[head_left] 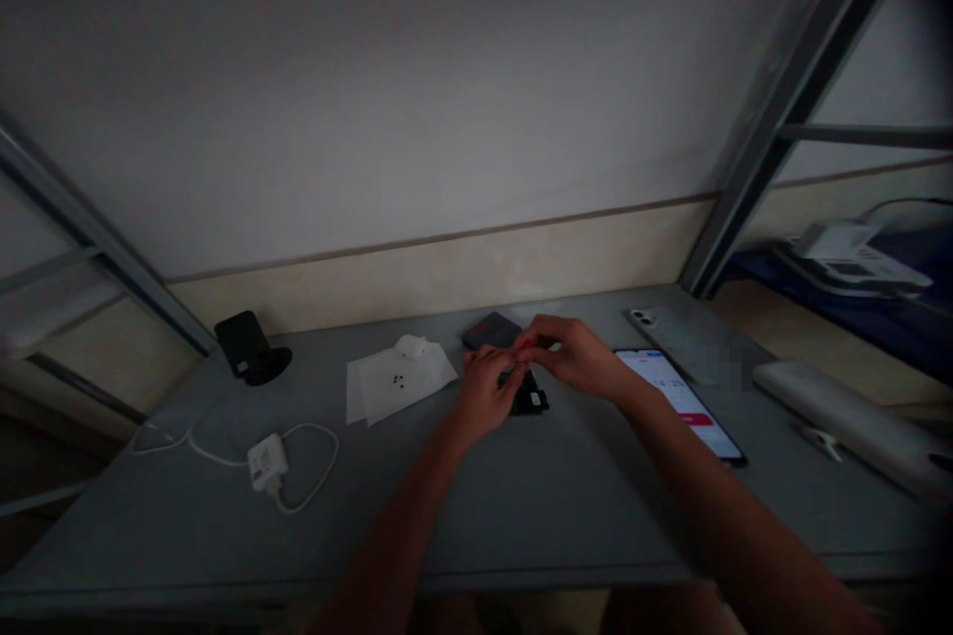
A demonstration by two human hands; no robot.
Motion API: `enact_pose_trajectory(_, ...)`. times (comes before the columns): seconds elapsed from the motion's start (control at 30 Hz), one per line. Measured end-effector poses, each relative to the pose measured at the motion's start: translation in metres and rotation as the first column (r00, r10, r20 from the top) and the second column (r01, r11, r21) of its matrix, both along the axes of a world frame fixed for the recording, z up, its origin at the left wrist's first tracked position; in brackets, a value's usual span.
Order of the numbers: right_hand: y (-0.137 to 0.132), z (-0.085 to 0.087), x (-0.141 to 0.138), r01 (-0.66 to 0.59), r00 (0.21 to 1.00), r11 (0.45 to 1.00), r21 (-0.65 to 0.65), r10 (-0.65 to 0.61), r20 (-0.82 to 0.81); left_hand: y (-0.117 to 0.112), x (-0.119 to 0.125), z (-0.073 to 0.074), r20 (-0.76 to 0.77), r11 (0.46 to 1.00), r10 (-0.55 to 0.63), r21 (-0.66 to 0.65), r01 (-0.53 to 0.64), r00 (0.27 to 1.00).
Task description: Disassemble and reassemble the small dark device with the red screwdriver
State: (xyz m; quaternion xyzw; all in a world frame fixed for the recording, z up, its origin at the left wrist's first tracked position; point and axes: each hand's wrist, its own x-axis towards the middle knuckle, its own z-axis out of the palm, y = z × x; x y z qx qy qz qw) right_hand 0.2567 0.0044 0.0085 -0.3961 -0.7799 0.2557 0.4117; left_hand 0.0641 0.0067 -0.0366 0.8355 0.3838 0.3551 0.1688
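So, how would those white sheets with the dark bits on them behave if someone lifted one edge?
The white sheets would probably flex and feel light, since they look thin as paper. The small dark bits seem to lie loose on top, so they'd likely slide off with a tilt.

Grey all across the desk (566, 516), and cream along the skirting (447, 278) behind! White paper (387, 395) here, dotted with tiny black bits (398, 381). Solid black for the stand (244, 345), plain white for the adapter (266, 461) and its cable (333, 437). A dark grey box (485, 328) flashes an orange-brown patch; the black part (528, 404) wears a pale label. And the phone (649, 369) glows white, blue up top, a bold red bar below! Deep blue on the mat (934, 265).
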Motion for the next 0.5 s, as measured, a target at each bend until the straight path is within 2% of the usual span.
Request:
enact_pose_trajectory(0.13, -0.0012, -0.0001, -0.0022, 0.034, 0.999, 0.999, -0.031, -0.033, 0.024, 0.0006, -0.0005, 0.0019, 0.001, 0.999, 0.038, 0.001, -0.038, 0.999)
enact_pose_trajectory(0.23, -0.0044, 0.0043, -0.0019, 0.000, 1.000, 1.000, 0.007, 0.000, -0.006, 0.0006, -0.0004, 0.0036, -0.012, 1.000, 0.024, -0.003, -0.024, 1.000)
enact_pose_trajectory(0.33, -0.0058, 0.0071, 0.0006, -0.036, 0.999, 0.999, -0.010, 0.036, -0.026, -0.0030, 0.0006, 0.0062, -0.047, 1.000, -0.005, -0.004, 0.005, 0.999)
enact_pose_trajectory(0.5, -0.0039, 0.0031, -0.0001, 0.028, 0.999, 0.996, -0.085, -0.030, -0.030, -0.0078, 0.0022, 0.0087, -0.039, 1.000, 0.026, 0.004, -0.026, 0.999)
